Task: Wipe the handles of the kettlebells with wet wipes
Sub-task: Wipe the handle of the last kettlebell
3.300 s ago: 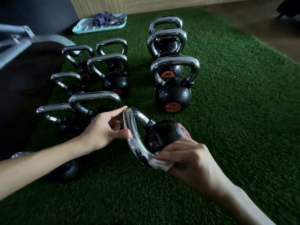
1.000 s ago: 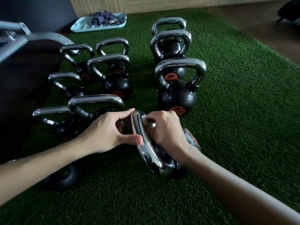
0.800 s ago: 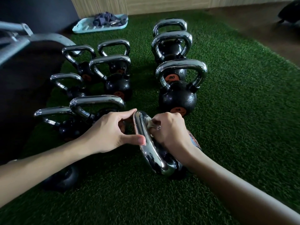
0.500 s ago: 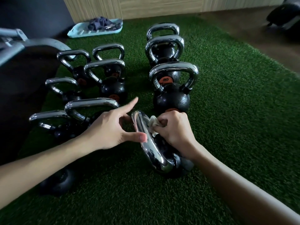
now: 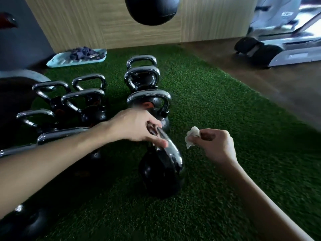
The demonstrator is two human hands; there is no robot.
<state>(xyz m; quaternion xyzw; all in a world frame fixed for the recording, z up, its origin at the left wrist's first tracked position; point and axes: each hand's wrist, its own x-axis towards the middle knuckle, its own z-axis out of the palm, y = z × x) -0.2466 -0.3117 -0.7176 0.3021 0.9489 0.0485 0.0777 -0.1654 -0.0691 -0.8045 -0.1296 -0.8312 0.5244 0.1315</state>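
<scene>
reaching across from the left, the left hand (image 5: 137, 126) is closed around the chrome handle (image 5: 169, 150) of the nearest kettlebell (image 5: 160, 173), which stands on the green turf (image 5: 225, 110). the right hand (image 5: 215, 145) hovers just beside the handle, fingers pinched on a crumpled wet wipe (image 5: 192, 136).

Nine kettlebells (image 5: 161, 171) showing on the turf (image 5: 225, 119), one crumpled wet wipe (image 5: 192, 136), one tray (image 5: 60, 60), two hands.
</scene>
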